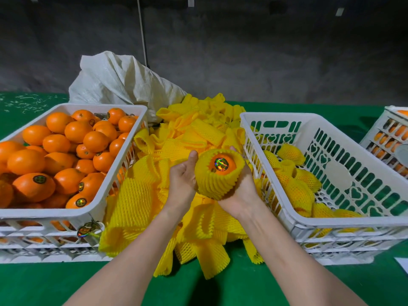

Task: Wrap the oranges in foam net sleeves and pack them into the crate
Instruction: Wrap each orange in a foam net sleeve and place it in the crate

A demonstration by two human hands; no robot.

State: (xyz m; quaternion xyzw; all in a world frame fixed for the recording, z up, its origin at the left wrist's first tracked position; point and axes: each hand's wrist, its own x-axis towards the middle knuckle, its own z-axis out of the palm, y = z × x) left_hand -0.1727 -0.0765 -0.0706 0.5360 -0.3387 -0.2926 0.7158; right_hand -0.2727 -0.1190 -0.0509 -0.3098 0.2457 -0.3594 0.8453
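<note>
An orange [222, 165] with a shiny sticker sits inside a yellow foam net sleeve [217, 183], its top still showing. My right hand [241, 191] cups the sleeved orange from below and behind. My left hand [183, 182] presses against the sleeve's left side, thumb up. Both hands hover over a heap of loose yellow sleeves [176, 195] in the middle of the table. The white crate on the left [97, 202] is full of bare oranges [72, 149]. The white crate on the right [284, 202] holds several wrapped oranges [295, 186] on its floor.
A white woven sack [119, 82] lies behind the sleeve heap. Another white crate with oranges [388, 133] stands at the far right. The table is covered in green cloth [198, 290]. A white paper corner [403, 263] shows at the right edge.
</note>
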